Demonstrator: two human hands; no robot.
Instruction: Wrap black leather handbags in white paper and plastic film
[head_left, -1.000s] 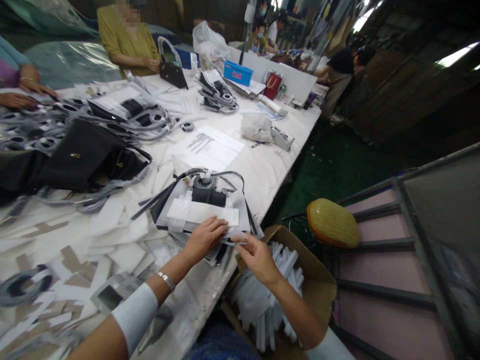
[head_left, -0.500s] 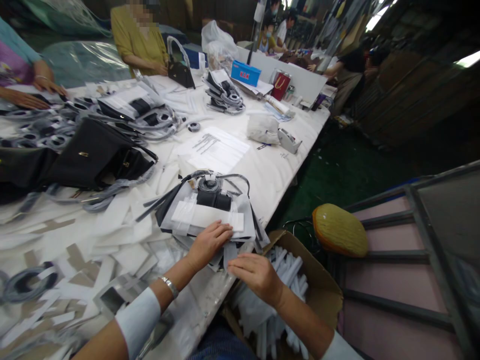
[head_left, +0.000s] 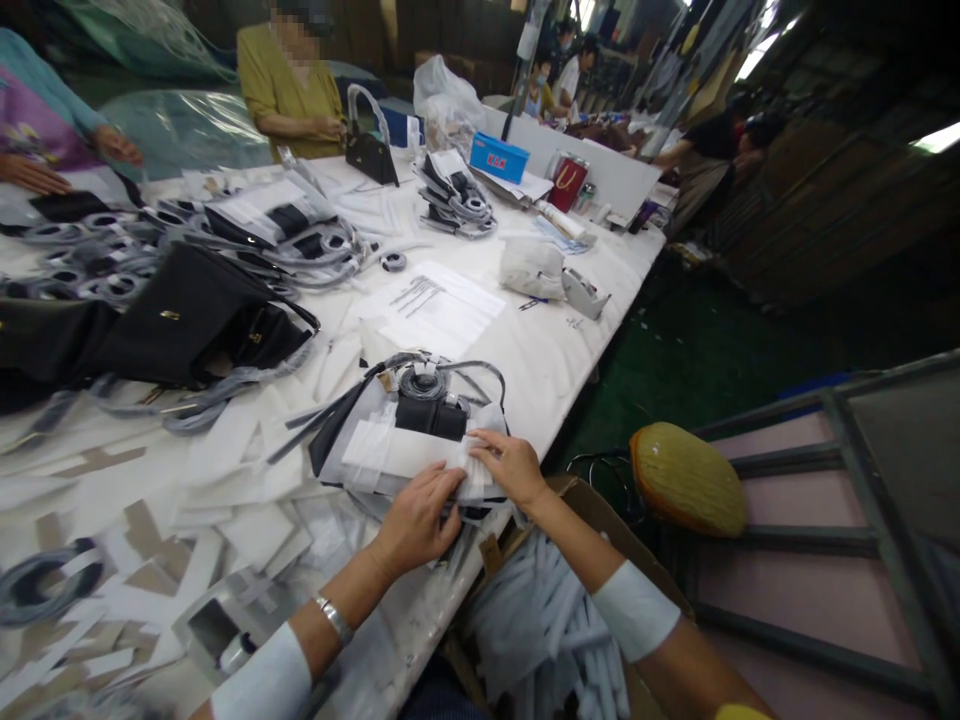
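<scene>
A black handbag (head_left: 327, 446), partly wrapped in white and translucent sheets, lies on the table in front of me. A white strip (head_left: 390, 450) runs across it, with a small black piece and a coiled, wrapped strap (head_left: 422, 380) above. My left hand (head_left: 421, 512) rests on the near edge of the bundle, fingers laid on the white strip and thumb apart. On the bundle's right side, my right hand (head_left: 511, 466) pinches a translucent wrapping sheet (head_left: 476, 478) against the top. The sheet is partly hidden by the fingers.
Black handbags (head_left: 202, 318) and paper scraps (head_left: 247, 520) cover the left. A tape dispenser (head_left: 585, 292) stands at the table's right edge. Below it are a cardboard box of white rolls (head_left: 555, 620) and a yellow cushioned stool (head_left: 686, 478). Co-workers (head_left: 296, 90) stand across the table.
My right hand has moved up from the table edge onto the bundle, bringing the translucent sheet over its right side. My left hand has slid slightly toward me. A co-worker's hand at far left has lifted.
</scene>
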